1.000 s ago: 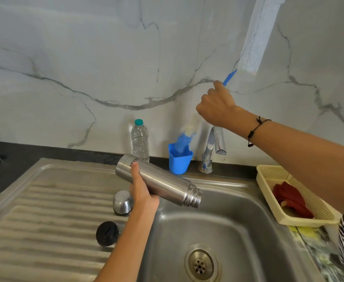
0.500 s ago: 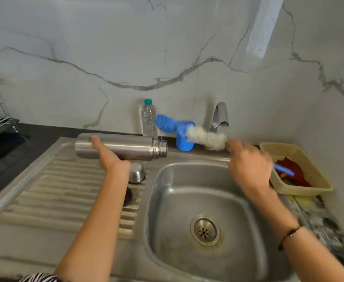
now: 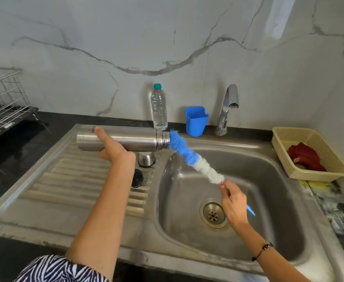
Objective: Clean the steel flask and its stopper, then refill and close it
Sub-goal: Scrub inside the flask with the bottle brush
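My left hand (image 3: 114, 148) grips the steel flask (image 3: 138, 139) and holds it level above the draining board, its open threaded mouth pointing right. My right hand (image 3: 233, 202) grips the handle of a bottle brush (image 3: 193, 157) with blue and white bristles. The blue tip of the brush touches the flask's mouth. The steel cup lid (image 3: 146, 158) and the black stopper (image 3: 137, 178) lie on the draining board, below the flask.
A steel sink basin (image 3: 268, 200) with a drain (image 3: 213, 214) lies under my right hand. Along the back stand a tap (image 3: 228, 106), a blue cup (image 3: 196, 121) and a water bottle (image 3: 158, 107). Beside the sink: a yellow basket (image 3: 319, 147) right, a wire rack (image 3: 4, 98) left.
My right hand took the brush out of the blue cup, swung it down over the basin and turned its blue tip to the flask's mouth. The flask went from tilted to level.
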The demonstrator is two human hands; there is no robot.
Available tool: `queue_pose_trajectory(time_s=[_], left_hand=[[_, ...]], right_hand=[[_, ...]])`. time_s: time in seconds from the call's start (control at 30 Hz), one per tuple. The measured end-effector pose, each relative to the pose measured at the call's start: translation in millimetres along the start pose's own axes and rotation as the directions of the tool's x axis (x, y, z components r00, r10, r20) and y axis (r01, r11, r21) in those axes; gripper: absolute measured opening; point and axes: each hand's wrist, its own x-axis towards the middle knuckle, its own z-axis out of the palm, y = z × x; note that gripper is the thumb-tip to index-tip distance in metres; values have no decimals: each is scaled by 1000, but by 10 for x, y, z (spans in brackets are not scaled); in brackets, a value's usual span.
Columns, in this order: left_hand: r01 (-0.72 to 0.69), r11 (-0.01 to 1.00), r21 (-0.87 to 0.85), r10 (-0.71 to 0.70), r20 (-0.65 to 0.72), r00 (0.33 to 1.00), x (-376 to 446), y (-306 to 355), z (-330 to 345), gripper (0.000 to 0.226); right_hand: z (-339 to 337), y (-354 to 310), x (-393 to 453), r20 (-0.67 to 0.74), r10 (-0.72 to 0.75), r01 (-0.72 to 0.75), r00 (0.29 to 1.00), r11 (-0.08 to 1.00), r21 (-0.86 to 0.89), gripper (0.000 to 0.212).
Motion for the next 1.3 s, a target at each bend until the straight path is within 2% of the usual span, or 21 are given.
queue_pose_trajectory(time_s=[0.17,0.33,0.4,0.5,0.7,0.83,0.97,1.03,1.1,1.2,1.27,1.3], left_hand=[[21,999,38,-25,95,995,-49,-34,97,63],[92,993,69,-101,133,986,-22,-137,176,64],[43,989,142,-60,122,991,-7,-165,174,64],[-123,941,315,73,165,984,-21,-267,122,61],[-178,932,315,123,186,975,-18,-304,209,60],[-147,935,322,86,197,977,-113,-433,256,55],[-147,940,307,79,222,972,-148,-429,321,53],[-142,937,319,66,240,969,-137,-401,362,63],[-154,931,332,63,269,961,-144,-373,391,62],[-142,936,321,49,283,958,-148,-321,413,61],[-117,945,305,35,262,964,-129,-271,390,66],[-106,950,294,29,253,967,-107,-246,377,65]], right_hand=[[-188,147,196,-33,-328,319,944,935,-157,24],[-324,230,347,-6,-425,407,905,870,-279,22],[-388,294,392,34,-474,455,880,819,-348,23],[-430,314,447,132,-520,518,844,723,-457,28],[-334,136,287,94,-381,391,920,872,-294,18],[-111,-146,224,198,-156,179,968,978,-105,17],[-109,-197,226,228,-83,86,970,996,-3,23],[-119,-261,221,239,-60,51,969,998,42,28],[-133,-346,215,263,-37,22,964,998,59,30],[-238,-456,263,312,-90,70,946,995,75,22],[-386,-493,340,437,-128,72,890,987,143,14],[-479,-466,379,524,-119,25,843,983,183,13]])
